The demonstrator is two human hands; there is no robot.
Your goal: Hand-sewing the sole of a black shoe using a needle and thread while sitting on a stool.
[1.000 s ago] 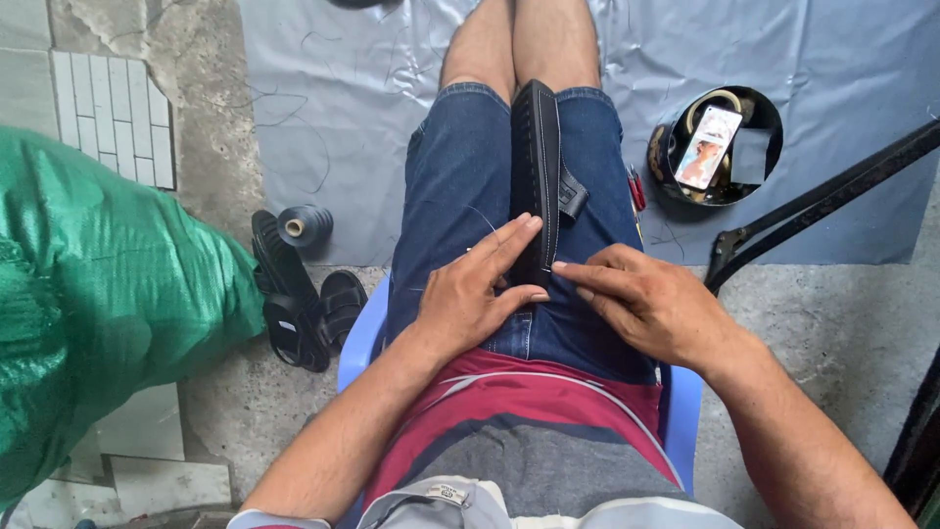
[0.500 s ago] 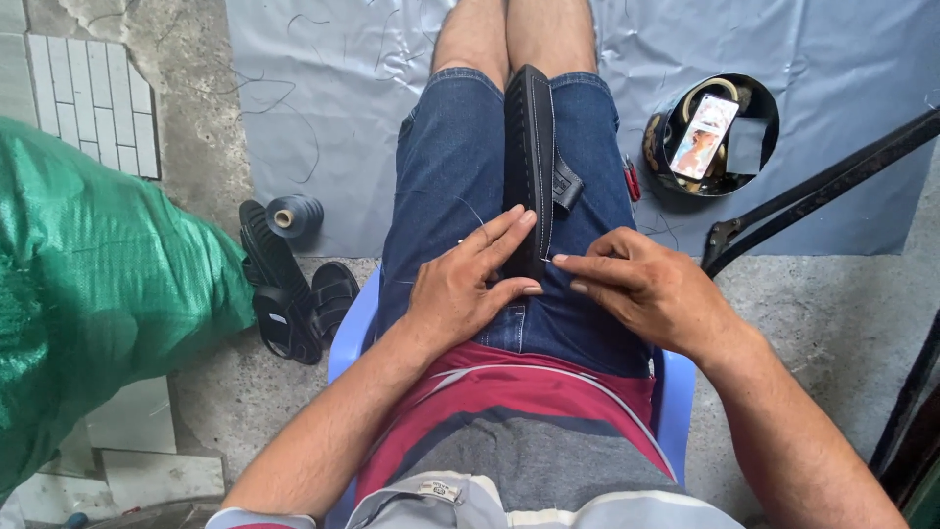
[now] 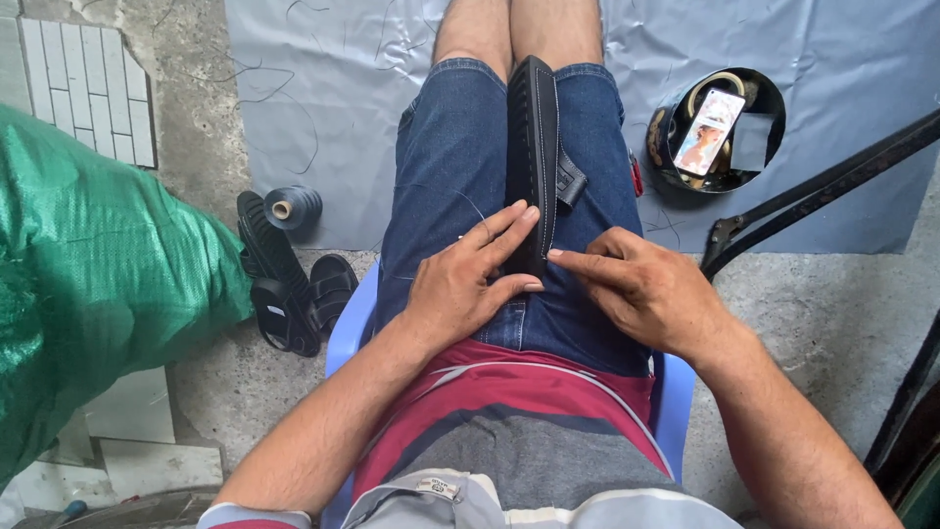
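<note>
A long black stitched leather piece stands on edge between my thighs, which are in blue denim shorts. My left hand clasps its near end, fingers along the left side and thumb underneath. My right hand pinches the same end from the right with thumb and forefinger. A thin pale thread runs over my left thigh toward my left fingers. A short strap with a buckle hangs off the piece's right side.
I sit on a blue plastic chair. A grey sheet covers the floor ahead. A grey thread spool and black sandals lie left, beside a green sack. A black bowl holding a phone sits right, near black metal bars.
The view has shifted slightly. Both hands stay on the near end of the black piece, the fingers shifting only a little.
</note>
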